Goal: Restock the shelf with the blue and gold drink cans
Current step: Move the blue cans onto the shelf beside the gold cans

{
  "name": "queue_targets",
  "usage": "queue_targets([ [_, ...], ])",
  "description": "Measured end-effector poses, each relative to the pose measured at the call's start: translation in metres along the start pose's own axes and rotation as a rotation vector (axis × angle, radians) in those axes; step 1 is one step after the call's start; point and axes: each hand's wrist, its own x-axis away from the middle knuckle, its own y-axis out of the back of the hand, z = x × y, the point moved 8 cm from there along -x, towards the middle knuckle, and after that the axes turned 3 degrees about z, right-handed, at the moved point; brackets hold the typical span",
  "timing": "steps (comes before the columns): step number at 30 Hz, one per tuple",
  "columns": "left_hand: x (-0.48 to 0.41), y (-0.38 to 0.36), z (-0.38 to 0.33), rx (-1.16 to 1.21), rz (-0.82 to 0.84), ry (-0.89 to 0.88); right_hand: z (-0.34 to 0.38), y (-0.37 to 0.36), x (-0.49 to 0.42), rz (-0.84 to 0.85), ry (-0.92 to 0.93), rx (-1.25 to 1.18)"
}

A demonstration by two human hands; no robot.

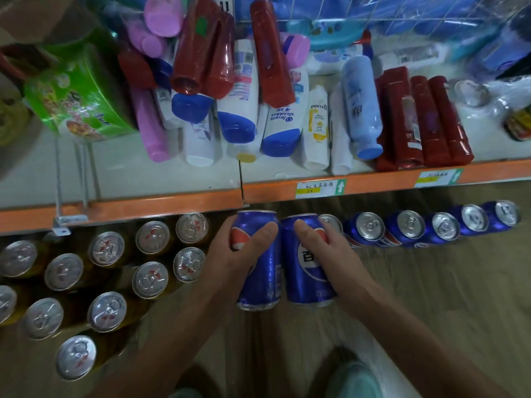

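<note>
My left hand (230, 259) is closed around a blue drink can (261, 282) held tilted near the middle of the view. Beside it, my right hand (324, 248) grips a second blue can (304, 280); the two cans almost touch. They hover over the lower wooden shelf (431, 297), just below the orange edge of the shelf above. A row of blue cans (431, 228) stands upright to the right at the back of the lower shelf. Several gold cans (109, 271) with silver tops stand in rows on the left.
The upper shelf (143, 205) with an orange front edge carries lying shampoo bottles (258, 110) in red, white, pink and blue, plus a green package (77, 99) at left. Price labels (320, 188) sit on the edge. A metal bracket (69, 222) hangs at left.
</note>
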Motion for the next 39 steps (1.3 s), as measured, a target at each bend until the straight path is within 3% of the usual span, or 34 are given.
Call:
queue_targets([
  [15, 0.184, -0.092, -0.216, -0.021, -0.228, 0.072, 0.208, -0.001, 0.206, -0.107, -0.081, -0.059],
  [26, 0.325, -0.226, -0.444, -0.111, -0.126, 0.016, 0.43, 0.002, 0.388, -0.109, -0.072, -0.043],
  [39, 0.388, -0.33, -0.619, -0.151, -0.058, -0.165, 0.622, 0.048, 0.465, -0.137, 0.155, 0.081],
])
